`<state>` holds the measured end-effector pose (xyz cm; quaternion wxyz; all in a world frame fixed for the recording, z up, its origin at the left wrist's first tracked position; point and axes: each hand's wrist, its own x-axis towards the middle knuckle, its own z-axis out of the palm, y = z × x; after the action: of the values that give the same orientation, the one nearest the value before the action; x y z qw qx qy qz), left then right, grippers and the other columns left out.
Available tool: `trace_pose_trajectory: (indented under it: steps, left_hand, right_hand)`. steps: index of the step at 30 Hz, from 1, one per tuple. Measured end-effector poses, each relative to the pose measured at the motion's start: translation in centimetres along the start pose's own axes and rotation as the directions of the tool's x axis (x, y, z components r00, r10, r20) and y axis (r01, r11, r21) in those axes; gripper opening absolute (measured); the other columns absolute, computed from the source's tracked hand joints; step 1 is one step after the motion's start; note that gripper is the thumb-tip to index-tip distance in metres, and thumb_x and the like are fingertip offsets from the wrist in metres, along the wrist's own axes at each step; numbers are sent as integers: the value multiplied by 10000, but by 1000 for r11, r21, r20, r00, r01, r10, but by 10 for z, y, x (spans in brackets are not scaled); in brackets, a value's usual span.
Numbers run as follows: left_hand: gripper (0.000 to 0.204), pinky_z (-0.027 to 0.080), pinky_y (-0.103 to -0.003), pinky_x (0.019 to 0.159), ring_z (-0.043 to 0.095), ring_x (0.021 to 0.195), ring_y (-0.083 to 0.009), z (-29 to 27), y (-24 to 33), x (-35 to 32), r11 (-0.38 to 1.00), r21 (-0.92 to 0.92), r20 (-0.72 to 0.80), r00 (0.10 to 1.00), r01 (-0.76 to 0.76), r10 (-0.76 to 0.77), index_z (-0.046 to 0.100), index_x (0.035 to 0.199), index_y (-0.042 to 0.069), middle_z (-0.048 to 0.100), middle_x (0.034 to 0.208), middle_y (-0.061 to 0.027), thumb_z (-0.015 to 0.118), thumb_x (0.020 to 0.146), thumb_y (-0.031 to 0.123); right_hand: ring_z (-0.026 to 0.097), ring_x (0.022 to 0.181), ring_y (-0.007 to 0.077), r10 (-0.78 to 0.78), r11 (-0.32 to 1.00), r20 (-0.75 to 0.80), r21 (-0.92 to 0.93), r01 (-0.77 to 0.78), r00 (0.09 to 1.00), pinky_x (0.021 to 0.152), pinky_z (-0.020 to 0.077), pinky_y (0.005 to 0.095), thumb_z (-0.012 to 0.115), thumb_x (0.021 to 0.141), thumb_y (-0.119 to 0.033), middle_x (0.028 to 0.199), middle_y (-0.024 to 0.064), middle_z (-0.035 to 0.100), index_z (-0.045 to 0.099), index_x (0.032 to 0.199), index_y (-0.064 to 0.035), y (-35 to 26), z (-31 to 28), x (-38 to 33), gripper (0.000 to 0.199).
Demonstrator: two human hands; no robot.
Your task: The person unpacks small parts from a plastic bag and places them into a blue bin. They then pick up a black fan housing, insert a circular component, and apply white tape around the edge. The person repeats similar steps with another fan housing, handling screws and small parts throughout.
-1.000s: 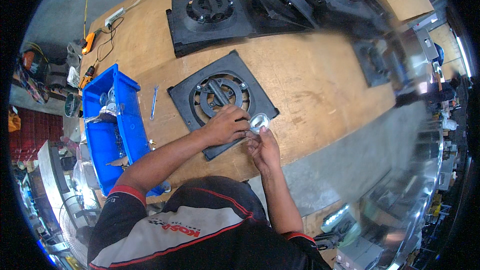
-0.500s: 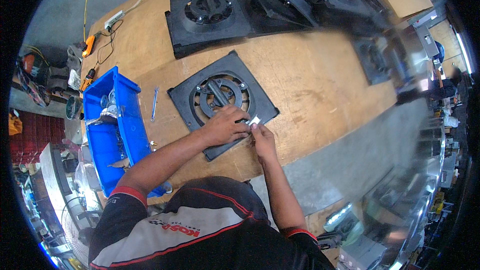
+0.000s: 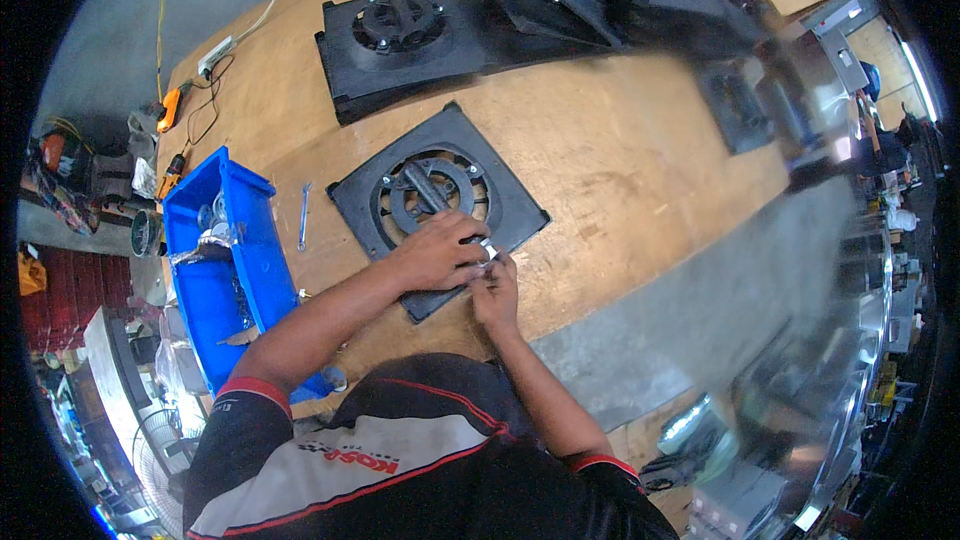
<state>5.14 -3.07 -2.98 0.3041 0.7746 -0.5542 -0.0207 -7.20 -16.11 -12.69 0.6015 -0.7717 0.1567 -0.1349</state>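
A black square plate [image 3: 500, 197] with a slotted round centre and a ribbed tube across it lies turned cornerwise on the table. Over its near right edge my left hand [image 3: 440, 252] is bent down, its fingers closed around a small shiny silver piece [image 3: 488, 249]. The piece's exact kind is not clear. My right hand [image 3: 496, 296] meets it from below, fingers curled and pinched near the same piece. What lies between those fingertips is hidden.
Left stands a blue bin [image 3: 262, 260] with metal parts, beside a wrench [image 3: 304, 217]. An orange drill [image 3: 172, 178], an orange tool [image 3: 170, 108] and a power strip [image 3: 217, 57] lie at the far left. More black plates [image 3: 350, 65] line the wooden table's [image 3: 620, 160] far side.
My right hand has drawn slightly down and left, its fingers curling in more. The silver piece now sits closer to my left fingertips. The whole view has shifted slightly.
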Motion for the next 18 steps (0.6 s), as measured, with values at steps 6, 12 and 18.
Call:
trace_pose_trajectory:
  steps: [6, 12, 18]
  left_hand:
    - [263, 465, -459, 978, 578, 1126, -333, -4, 1, 1, 1000, 20, 80, 997, 6, -7, 708, 980, 78, 600, 1200, -133, 729, 755, 213]
    - [307, 491, -456, 966, 584, 1135, -339, -7, 2, 0, 998, 59, 147, 988, 35, -43, 714, 1047, 91, 597, 1229, -145, 698, 756, 189]
    - [309, 505, -450, 943, 589, 1143, -345, -22, 8, 12, 994, 61, 301, 948, 86, -100, 720, 1063, 88, 591, 1250, -158, 639, 788, 203]
  right_hand:
    - [536, 1178, 293, 129, 981, 28, 140, -132, 991, 1008, 437, 370, 685, 868, -111, 1315, 191, 504, 643, 1067, 21, -1, 5, -5, 243]
    - [556, 1146, 302, 11, 1000, 46, -22, -10, 999, 995, 446, 382, 732, 821, -117, 1295, 187, 519, 660, 1077, -11, 7, 9, -11, 286]
    - [551, 1158, 271, 9, 1000, 101, -30, -6, 995, 974, 456, 380, 751, 822, -124, 1237, 163, 544, 663, 1068, -22, -16, 1, -16, 281]
